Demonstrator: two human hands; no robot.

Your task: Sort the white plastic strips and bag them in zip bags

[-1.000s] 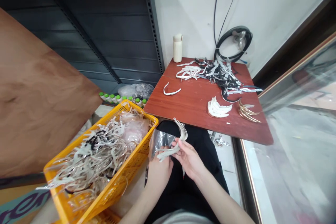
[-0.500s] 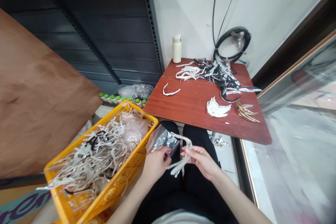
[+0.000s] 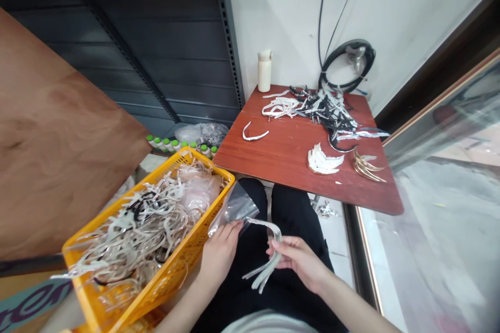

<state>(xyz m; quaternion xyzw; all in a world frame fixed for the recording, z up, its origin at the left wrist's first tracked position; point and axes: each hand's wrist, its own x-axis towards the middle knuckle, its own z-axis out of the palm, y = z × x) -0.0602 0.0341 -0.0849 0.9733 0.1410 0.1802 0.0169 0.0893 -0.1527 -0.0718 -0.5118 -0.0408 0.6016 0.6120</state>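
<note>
My left hand [image 3: 221, 250] is closed on the edge of a clear plastic bag [image 3: 238, 204], held above my left thigh beside the basket. Between the thumb and fingers of my right hand [image 3: 299, 260] is a bundle of thin curved whitish strips [image 3: 274, 237], over my lap. The bundle's upper end lies at the edge of the bag; whether it is inside, I cannot tell. Its lower ends fan out and hang free. What the strips are exactly does not show.
A yellow basket [image 3: 213, 218] at my left is heaped with similar strips and plastic bags. On the red-brown table [image 3: 281, 153] are a cream bottle [image 3: 264, 71], a pile of black and silver strips [image 3: 324, 112], white curved pieces [image 3: 323, 160] and gold ones [image 3: 367, 167]. A glass panel stands at right.
Both hands have moved slightly down, the left one also to the left with the bag. The strips' upper end now reaches the bag's edge.
</note>
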